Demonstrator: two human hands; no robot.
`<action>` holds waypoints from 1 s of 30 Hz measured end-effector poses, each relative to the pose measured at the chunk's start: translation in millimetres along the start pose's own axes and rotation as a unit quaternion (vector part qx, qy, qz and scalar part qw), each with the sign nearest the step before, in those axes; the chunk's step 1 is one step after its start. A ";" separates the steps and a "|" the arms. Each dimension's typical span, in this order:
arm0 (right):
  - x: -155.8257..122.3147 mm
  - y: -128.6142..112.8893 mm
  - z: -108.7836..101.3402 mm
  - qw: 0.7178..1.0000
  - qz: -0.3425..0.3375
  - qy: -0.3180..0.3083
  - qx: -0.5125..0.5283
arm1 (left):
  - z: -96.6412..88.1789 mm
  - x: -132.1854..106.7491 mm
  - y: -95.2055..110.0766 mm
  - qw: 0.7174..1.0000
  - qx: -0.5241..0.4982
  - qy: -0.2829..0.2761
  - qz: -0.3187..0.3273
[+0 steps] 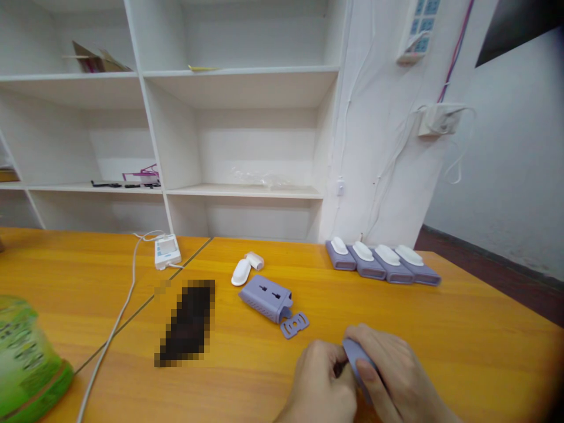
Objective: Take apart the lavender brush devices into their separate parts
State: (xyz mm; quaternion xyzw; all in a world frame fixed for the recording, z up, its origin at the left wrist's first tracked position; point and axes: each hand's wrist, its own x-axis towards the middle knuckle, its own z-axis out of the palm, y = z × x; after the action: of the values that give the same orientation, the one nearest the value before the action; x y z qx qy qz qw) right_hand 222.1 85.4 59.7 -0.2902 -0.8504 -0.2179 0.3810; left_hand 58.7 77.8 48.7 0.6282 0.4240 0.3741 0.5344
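Note:
Both of my hands meet low over the orange table (pixel 462 329). My right hand (pixel 396 376) is closed around a lilac plastic piece (pixel 356 358), thumb lying along it. My left hand (pixel 319 382) is curled against the same piece from the left, fingers pinched at its end. Just beyond them lies a lilac socket housing (pixel 264 296) with a loose lilac faceplate (pixel 294 324) at its open end. Two white caps (pixel 245 268) rest behind the housing.
Several assembled lilac units with white caps (pixel 382 262) line up at the table's far edge. A white power strip (pixel 167 251) with its cable (pixel 115 329) lies at left, a green container (pixel 26 364) at the near left. White shelves (pixel 238 135) stand behind.

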 end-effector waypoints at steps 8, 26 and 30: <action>1.9 -5.1 1.0 0.985 0.091 -0.067 0.130 | 0.4 -0.8 0.6 0.998 0.057 0.003 -0.006; -20.1 43.4 27.4 0.723 0.595 -0.069 0.345 | -40.6 -2.6 3.2 0.859 0.490 0.087 0.122; -20.5 33.4 41.3 0.740 0.537 -0.061 0.401 | -49.8 5.3 -6.0 0.840 0.516 0.120 0.119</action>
State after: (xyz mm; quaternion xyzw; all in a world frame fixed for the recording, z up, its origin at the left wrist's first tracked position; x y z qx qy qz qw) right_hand 233.7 127.7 23.4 -0.5316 -0.5840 0.4024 0.4630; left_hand 13.8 100.9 50.3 0.8089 0.5384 0.2343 0.0297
